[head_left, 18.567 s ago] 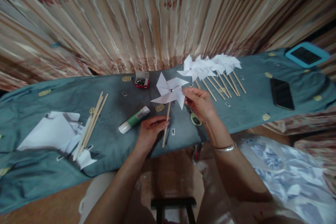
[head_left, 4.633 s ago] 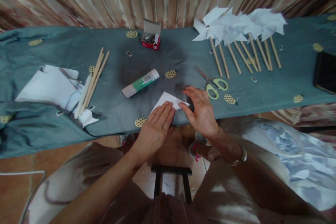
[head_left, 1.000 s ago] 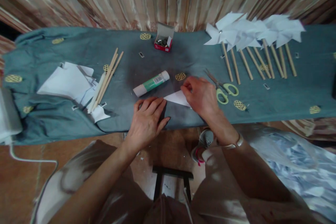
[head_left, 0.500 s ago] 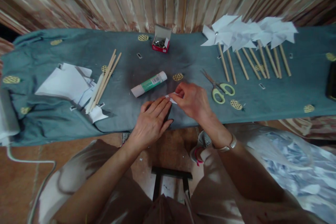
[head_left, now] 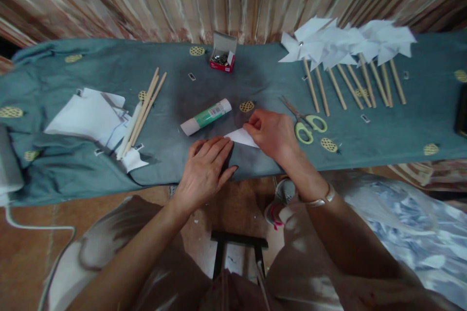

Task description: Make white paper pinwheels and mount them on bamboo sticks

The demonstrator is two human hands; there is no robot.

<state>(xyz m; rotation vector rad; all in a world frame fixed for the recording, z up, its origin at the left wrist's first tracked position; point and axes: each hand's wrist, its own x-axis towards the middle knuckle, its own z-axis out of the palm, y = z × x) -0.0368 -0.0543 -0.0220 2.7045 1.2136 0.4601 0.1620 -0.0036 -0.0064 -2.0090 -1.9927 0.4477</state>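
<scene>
A small folded piece of white paper [head_left: 241, 137] lies on the teal cloth between my hands. My right hand [head_left: 272, 135] is closed, its thumb and fingertips pinching the paper's right part. Flat on the cloth, my left hand [head_left: 207, 163] has its fingers stretched out, the fingertips at the paper's left tip. Just beyond my hands lies a glue stick [head_left: 206, 116] with a green label. Scissors with light green handles [head_left: 305, 125] rest to the right of my right hand.
Paper pinwheels [head_left: 328, 43] on wooden sticks lie at the back right. An open box of metal pins [head_left: 222, 58] stands at the back. Leftward are loose sticks [head_left: 146, 112] and white paper sheets [head_left: 87, 116]. A grey-white device [head_left: 9, 165] with a cable sits at the left edge.
My right hand has shifted slightly right, and more of the white paper now shows between my hands. My left hand has moved a little left.
</scene>
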